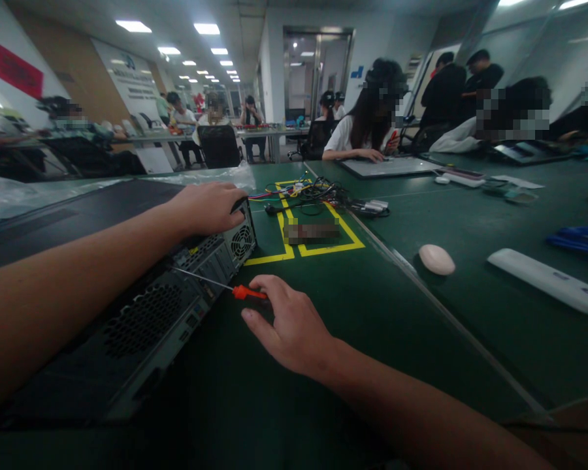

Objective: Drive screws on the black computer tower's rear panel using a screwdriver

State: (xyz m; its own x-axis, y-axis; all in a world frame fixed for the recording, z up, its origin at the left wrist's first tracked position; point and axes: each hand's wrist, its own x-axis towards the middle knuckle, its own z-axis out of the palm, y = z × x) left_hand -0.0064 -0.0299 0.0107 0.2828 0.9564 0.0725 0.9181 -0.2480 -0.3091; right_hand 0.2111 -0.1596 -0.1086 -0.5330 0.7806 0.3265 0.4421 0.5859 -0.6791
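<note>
A black desktop computer case (142, 326) lies on its side on the green table (353, 313), its rear panel with vents and a fan grille facing me. My left hand (208, 207) rests curled over the case's far top corner, gripping it. My right hand (287, 323) is closed round the red handle of a screwdriver (215, 284). Its thin shaft points left, with the tip at the case's rear panel.
A tangle of cables (318, 192) lies inside yellow tape marks behind the case. A pink mouse (436, 259) and a white keyboard (549, 281) sit to the right. Several other people sit at this table and at tables behind it.
</note>
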